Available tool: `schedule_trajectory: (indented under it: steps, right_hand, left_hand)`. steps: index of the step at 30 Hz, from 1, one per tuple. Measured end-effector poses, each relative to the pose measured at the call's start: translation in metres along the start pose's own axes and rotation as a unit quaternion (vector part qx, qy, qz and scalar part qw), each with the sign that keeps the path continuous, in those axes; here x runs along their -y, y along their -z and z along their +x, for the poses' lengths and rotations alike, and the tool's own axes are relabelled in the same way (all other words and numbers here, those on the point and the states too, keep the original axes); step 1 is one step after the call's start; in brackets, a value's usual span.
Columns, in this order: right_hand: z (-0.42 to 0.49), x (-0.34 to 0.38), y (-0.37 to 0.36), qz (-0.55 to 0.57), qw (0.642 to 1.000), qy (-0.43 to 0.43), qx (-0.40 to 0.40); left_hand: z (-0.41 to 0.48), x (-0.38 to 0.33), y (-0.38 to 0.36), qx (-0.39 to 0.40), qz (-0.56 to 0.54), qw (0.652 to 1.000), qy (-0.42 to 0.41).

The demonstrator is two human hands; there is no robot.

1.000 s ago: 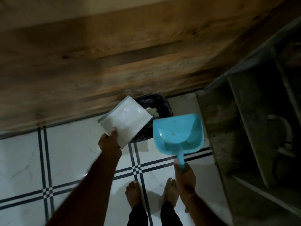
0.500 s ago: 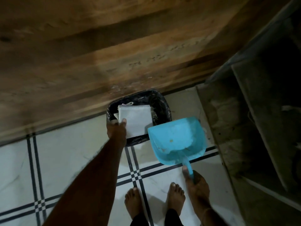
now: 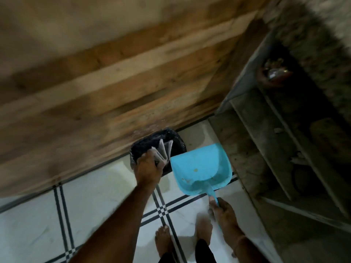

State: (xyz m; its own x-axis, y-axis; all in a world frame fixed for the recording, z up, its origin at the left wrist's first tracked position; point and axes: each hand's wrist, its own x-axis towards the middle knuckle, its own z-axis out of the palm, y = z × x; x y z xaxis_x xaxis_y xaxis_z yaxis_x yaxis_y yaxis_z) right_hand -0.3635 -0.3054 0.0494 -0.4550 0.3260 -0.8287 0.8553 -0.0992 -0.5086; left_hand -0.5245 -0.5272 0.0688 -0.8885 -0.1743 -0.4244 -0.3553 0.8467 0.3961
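Note:
A small bin with a black liner [image 3: 173, 138] stands on the tiled floor against a wooden panel. My left hand [image 3: 148, 168] reaches over its near rim and grips a white folded sheet [image 3: 164, 151], which stands edge-up inside the bin. My right hand [image 3: 225, 212] holds the handle of a light blue dustpan [image 3: 201, 168]. The pan hovers just right of the bin, its scoop facing up with a few specks in it.
A wide wooden panel [image 3: 114, 92] fills the view behind the bin. Dusty grey shelving [image 3: 275, 149] stands to the right. My bare feet [image 3: 163, 242] stand on white tiles with dark double lines [image 3: 161, 209].
My left hand carried the white sheet from above the floor into the bin and turned it edge-up. The dustpan has stayed to the right of the bin.

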Motion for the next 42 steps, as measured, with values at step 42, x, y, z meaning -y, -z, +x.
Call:
schedule_trajectory:
  steps: [42]
  right_hand:
    - [-0.242,0.058,0.227,0.38,0.907,0.048,-0.178]
  left_hand:
    - [-0.162,-0.516,0.05,0.05,0.272,0.7,-0.659]
